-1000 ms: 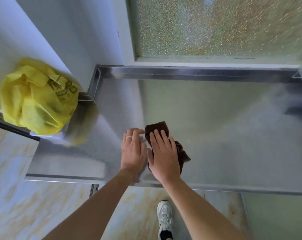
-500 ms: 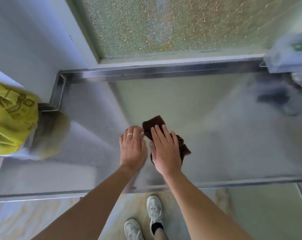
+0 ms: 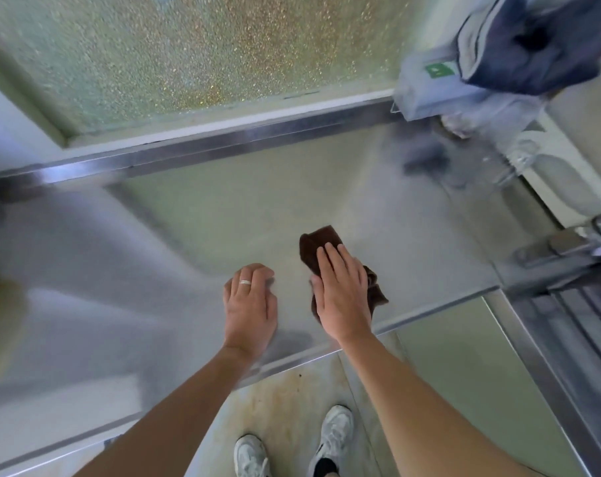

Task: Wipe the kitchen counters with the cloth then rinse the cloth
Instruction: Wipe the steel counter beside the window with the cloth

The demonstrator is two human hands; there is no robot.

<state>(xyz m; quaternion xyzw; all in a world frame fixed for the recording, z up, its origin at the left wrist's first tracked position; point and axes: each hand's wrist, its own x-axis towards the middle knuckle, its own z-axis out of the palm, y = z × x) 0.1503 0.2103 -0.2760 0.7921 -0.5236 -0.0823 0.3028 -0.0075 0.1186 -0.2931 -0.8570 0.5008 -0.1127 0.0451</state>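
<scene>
A dark brown cloth (image 3: 321, 244) lies on the steel counter (image 3: 223, 218) near its front edge. My right hand (image 3: 342, 290) lies flat on the cloth with fingers together, pressing it down; the cloth's far end and right side stick out from under the palm. My left hand (image 3: 250, 304), with a ring on one finger, rests on the bare counter a little to the left of the cloth, fingers curled under and holding nothing.
A frosted window (image 3: 206, 56) runs behind the counter's raised steel back rim (image 3: 223, 146). At the far right stand a dark blue bag (image 3: 533, 43), clear packaging (image 3: 430, 94) and a metal tap (image 3: 574, 242) by the sink. Floor tiles and my shoes (image 3: 333, 438) show below.
My view has swung to the right, so the yellow bag has left the frame and the tap has come in. Both hands with the cloth have shifted right along the counter and spread apart.
</scene>
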